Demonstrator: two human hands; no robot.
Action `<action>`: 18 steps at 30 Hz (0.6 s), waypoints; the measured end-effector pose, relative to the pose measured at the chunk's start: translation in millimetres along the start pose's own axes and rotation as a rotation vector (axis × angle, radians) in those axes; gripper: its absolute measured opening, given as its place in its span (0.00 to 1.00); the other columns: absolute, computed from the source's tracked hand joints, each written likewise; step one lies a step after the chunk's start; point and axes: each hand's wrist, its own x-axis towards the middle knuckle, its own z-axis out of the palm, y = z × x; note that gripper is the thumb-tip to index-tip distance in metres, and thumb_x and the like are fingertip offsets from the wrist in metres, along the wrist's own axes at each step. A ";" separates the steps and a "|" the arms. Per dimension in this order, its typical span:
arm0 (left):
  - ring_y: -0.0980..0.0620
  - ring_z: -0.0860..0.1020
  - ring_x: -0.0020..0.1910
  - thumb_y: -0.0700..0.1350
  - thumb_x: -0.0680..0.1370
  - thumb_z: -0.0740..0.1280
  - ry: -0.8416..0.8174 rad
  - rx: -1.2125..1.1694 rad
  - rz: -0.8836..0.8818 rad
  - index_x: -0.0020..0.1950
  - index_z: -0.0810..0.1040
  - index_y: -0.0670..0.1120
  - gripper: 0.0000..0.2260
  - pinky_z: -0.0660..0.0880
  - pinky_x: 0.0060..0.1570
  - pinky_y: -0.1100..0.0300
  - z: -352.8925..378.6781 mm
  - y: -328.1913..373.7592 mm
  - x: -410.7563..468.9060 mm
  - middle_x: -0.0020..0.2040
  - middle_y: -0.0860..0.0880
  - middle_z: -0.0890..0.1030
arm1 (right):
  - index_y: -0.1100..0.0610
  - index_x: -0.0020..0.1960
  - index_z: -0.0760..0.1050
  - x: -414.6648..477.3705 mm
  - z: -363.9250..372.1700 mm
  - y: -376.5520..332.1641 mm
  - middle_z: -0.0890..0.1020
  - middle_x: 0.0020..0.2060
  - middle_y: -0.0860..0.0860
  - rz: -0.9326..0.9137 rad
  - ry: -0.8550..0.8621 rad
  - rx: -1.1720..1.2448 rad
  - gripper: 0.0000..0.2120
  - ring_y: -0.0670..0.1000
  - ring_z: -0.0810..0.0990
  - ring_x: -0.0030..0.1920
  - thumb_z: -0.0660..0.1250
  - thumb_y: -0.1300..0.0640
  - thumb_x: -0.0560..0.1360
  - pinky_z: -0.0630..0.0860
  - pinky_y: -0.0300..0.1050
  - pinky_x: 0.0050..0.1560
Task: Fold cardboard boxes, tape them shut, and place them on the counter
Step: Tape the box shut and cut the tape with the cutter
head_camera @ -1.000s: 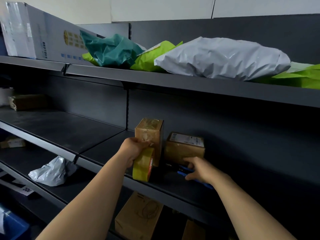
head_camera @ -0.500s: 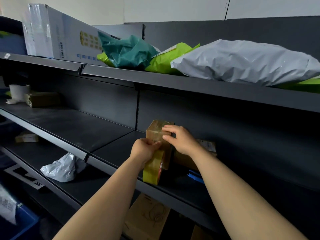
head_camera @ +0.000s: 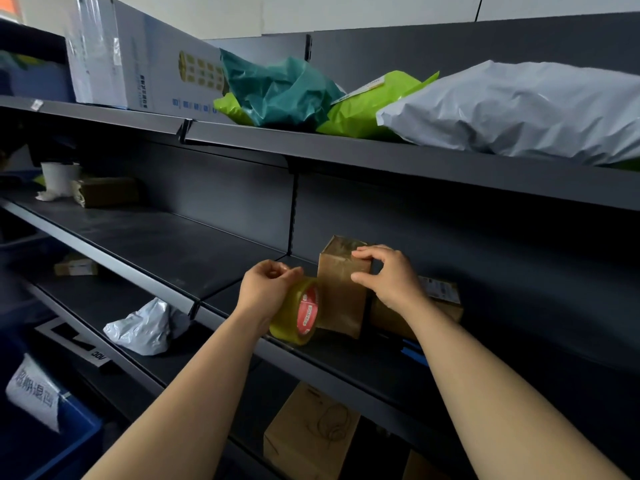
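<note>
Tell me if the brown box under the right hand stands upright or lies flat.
Upright. The brown box stands on end on the shelf, taller than wide; the right hand grips its upper edge.

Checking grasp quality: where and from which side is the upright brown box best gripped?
Probably near its top, from the right-front, as the right hand does: thumb on the front face, fingers over the top edge. The upright box stands tall; the tape roll and left hand crowd its left, while the flat box on its right sits lower.
</note>
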 end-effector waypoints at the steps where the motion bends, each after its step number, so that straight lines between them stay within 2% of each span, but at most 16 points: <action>1: 0.45 0.81 0.43 0.49 0.74 0.73 0.029 0.008 0.018 0.45 0.77 0.46 0.09 0.81 0.44 0.50 -5.4 0.9 2.9 0.44 0.46 0.82 | 0.52 0.59 0.79 -0.3 1.8 -0.2 0.77 0.58 0.46 0.010 0.013 0.012 0.17 0.44 0.73 0.59 0.75 0.54 0.71 0.66 0.37 0.58; 5: 0.48 0.78 0.41 0.48 0.75 0.72 0.132 0.006 0.073 0.45 0.76 0.46 0.08 0.78 0.39 0.55 -21.4 2.9 18.0 0.43 0.48 0.81 | 0.53 0.49 0.79 4.9 14.9 -7.0 0.77 0.47 0.45 0.040 0.137 0.031 0.14 0.46 0.76 0.52 0.74 0.46 0.70 0.75 0.43 0.52; 9: 0.50 0.77 0.41 0.44 0.75 0.72 0.159 0.111 0.131 0.47 0.77 0.45 0.06 0.73 0.39 0.58 -29.4 -4.9 37.4 0.43 0.50 0.80 | 0.50 0.45 0.75 8.8 19.8 -10.7 0.75 0.47 0.44 0.060 0.147 -0.060 0.13 0.48 0.75 0.52 0.76 0.47 0.67 0.76 0.48 0.52; 12: 0.49 0.79 0.45 0.39 0.75 0.71 0.123 0.210 0.235 0.50 0.76 0.46 0.06 0.75 0.44 0.55 -28.3 -9.5 52.2 0.45 0.51 0.79 | 0.49 0.47 0.74 5.5 16.5 -8.3 0.75 0.49 0.43 0.096 0.107 -0.054 0.16 0.48 0.73 0.55 0.78 0.50 0.66 0.73 0.46 0.54; 15: 0.52 0.79 0.43 0.39 0.75 0.68 0.035 0.347 0.290 0.51 0.75 0.48 0.07 0.78 0.40 0.58 -19.9 -11.6 65.9 0.46 0.52 0.79 | 0.49 0.48 0.75 3.0 15.8 -9.1 0.75 0.51 0.44 0.118 0.104 -0.008 0.16 0.46 0.74 0.54 0.78 0.48 0.66 0.72 0.41 0.52; 18: 0.49 0.80 0.41 0.43 0.73 0.68 -0.054 0.562 0.271 0.46 0.75 0.53 0.06 0.81 0.42 0.50 -8.7 -17.1 78.9 0.44 0.51 0.80 | 0.51 0.46 0.77 5.0 18.4 -10.3 0.77 0.49 0.45 0.122 0.160 0.055 0.12 0.45 0.76 0.53 0.76 0.47 0.69 0.70 0.35 0.48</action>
